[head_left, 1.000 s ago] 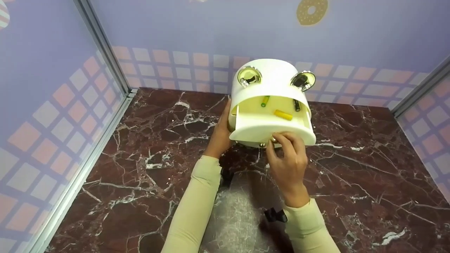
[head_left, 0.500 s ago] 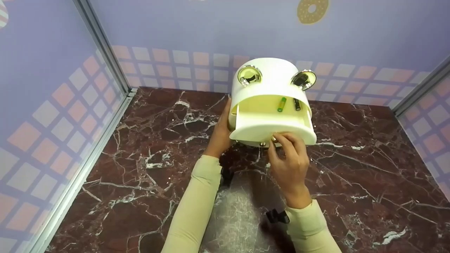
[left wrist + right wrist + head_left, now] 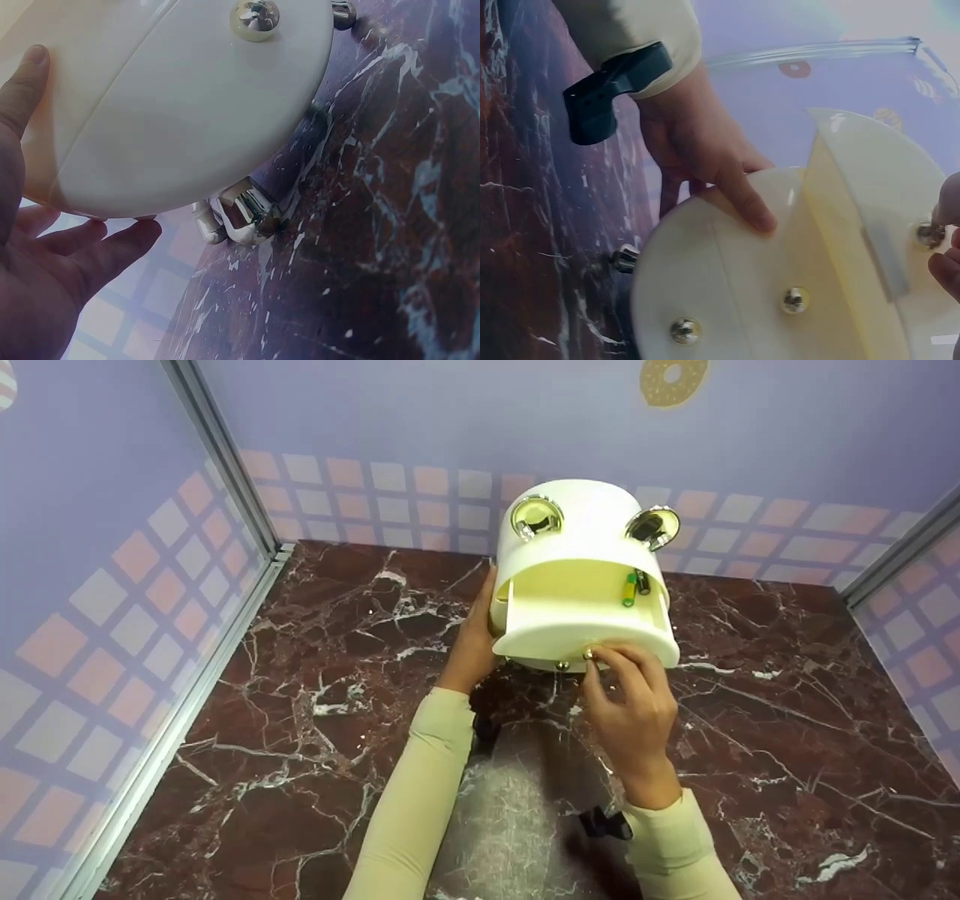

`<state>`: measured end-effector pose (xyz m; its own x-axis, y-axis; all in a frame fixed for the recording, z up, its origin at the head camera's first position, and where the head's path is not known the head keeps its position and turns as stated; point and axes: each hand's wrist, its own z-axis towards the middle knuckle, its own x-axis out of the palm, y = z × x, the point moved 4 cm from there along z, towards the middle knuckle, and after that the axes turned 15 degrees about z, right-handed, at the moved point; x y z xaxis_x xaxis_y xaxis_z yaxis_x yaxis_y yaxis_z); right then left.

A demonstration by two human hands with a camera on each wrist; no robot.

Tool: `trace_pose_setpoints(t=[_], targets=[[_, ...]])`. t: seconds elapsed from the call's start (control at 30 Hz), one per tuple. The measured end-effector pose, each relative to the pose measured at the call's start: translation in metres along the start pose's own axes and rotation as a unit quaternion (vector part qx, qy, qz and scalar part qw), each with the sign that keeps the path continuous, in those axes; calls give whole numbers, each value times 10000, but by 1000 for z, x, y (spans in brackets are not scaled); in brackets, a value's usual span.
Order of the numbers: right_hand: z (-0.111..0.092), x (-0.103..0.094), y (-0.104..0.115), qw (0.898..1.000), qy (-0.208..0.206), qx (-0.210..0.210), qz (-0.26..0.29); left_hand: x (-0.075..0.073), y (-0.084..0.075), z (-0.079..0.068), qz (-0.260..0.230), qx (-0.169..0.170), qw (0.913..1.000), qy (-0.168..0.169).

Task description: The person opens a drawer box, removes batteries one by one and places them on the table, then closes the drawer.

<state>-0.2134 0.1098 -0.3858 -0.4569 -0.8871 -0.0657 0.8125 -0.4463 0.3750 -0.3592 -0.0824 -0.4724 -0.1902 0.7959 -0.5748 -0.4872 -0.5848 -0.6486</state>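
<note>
White mini drawer cabinet (image 3: 581, 544) sat on the dark red marbled tabletop (image 3: 780, 720), toward the far wall (image 3: 442, 405), with its front facing near. Its top drawer (image 3: 540, 642) jutted out toward the near side. Inside, on the right, a green-and-yellow battery (image 3: 629, 589) lay just beside a black battery (image 3: 643, 583), both close to the drawer's right wall; whether the two touched could not be told.

The right hand (image 3: 636, 697) pinched the gold knob (image 3: 589, 654) on the drawer front between thumb and fingers. The left hand (image 3: 472, 641) gripped the cabinet's left side, its thumb laid on the lower front and its fingers round the curved edge, as both wrist views showed. Below the jutting drawer, the right wrist view showed two more knobs, a middle knob (image 3: 794, 300) and a bottom knob (image 3: 686, 331), and a metallic foot (image 3: 625, 259) down at the tabletop.

Two round, shiny gold ears stood on top, the left ear (image 3: 536, 517) and the right ear (image 3: 653, 528). Both arms wore cream sleeves, the left sleeve (image 3: 416, 787) and the right sleeve (image 3: 679, 847). Pink and white squares patterned the lilac walls, and a printed doughnut (image 3: 656, 390) showed high on the far one
</note>
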Motion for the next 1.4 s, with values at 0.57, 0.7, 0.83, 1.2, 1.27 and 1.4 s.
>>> trace_pose_setpoints(t=[0.57,0.7,0.83,1.2,1.27,1.4], targets=[[52,-30,-7,9997,-58,21,220,0,1,0,-42,-65,10000,-25],[63,-36,-14,9995,85,199,239,0,1,0,-95,-124,9999,60],[72,-42,-23,9983,232,429,328,0,1,0,-49,-133,9999,40],[92,-44,-52,9841,1338,1056,499,1,0,0,-251,-125,9996,57],[95,-44,-55,9816,1523,1079,393,1,0,1,-262,-98,9996,41],[100,-41,-60,9723,1908,1257,487,1,0,1,-225,-106,9997,38]])
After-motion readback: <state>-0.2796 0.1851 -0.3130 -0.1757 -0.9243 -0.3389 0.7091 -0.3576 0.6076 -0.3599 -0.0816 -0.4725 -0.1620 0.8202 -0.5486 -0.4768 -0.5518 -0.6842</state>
